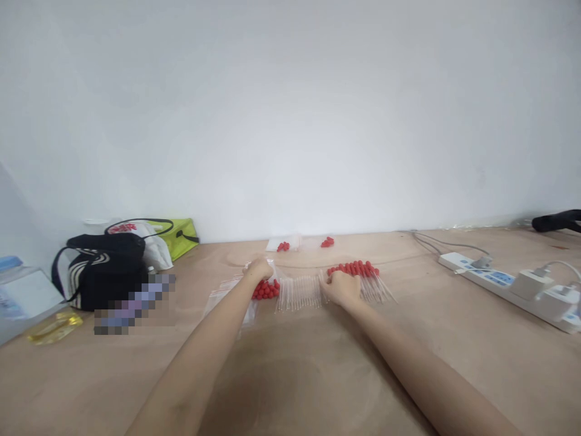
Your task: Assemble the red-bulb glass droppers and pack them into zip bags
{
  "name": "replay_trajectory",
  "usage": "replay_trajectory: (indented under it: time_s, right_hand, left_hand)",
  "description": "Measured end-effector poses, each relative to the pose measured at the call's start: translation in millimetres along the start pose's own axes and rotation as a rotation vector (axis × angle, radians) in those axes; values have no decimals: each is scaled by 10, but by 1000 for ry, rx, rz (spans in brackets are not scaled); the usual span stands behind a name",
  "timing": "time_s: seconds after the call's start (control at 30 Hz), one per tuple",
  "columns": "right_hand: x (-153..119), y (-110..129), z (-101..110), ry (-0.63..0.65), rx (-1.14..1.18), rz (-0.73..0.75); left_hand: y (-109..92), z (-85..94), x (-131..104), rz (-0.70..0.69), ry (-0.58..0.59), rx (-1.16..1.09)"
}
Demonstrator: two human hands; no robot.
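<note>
My left hand [258, 268], fingers closed, is at a pile of red oval pieces [266, 290] beside clear zip bags [222, 295]; what it holds is hidden. In the middle lies a row of thin pale sticks [299, 293]. At that row's right end is my right hand [340, 287], its fingers pressed together; anything between them is too small to name. Just beyond and to the right of it, sticks with red tips [361, 268] lie side by side, their bare ends pointing toward me.
Two small bags with red pieces [283, 246] [327, 242] lie near the wall. A black bag [109, 272], yellow-green bag [181, 239], tape roll [55, 328] and plastic container [27, 290] stand left. A power strip [503, 281] with plugs and cables lies right.
</note>
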State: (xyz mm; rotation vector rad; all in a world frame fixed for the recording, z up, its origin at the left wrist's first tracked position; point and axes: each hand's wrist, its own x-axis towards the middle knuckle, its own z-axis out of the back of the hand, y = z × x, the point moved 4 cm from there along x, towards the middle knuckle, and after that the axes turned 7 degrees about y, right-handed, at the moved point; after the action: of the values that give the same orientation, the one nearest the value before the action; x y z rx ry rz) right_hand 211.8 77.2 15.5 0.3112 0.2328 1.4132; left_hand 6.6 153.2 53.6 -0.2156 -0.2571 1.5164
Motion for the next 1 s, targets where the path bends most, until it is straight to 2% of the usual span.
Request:
replay_trajectory:
  time_s: [0.13,0.2,0.27,0.33,0.4,0.47,0.57,0.77,1.0]
  right_hand:
    - [-108,-82,34,-51,35,62]
    - [-196,-162,36,-115,88,174]
    - [-320,-261,33,-208,169,366]
    - [-462,-378,9,-259,212,535]
    - [-588,-473,-27,-234,222,640]
    - [-688,-516,-36,-205,233,697]
    - [-793,-456,-14,-170,216,754]
    - [-904,-217,-20,-68,157,801]
    - [-914,-145,-35,-112,144,838]
  left_hand:
    - [-115,115,-192,-55,-97,-71]
    - [-183,114,-396,-119,-144,-112]
    - [-239,26,-666,-221,-142,-157]
    - [-267,-134,-958,-343,-107,-204]
    - [-286,-307,-1219,-527,-40,-370]
    - [-270,-442,-1381,-586,8,-451]
    - [-277,-513,-1463,-602,37,-430]
    - [-325,-456,-1464,-619,55,-421]
    - [-330,-467,-1484,-652,27,-440]
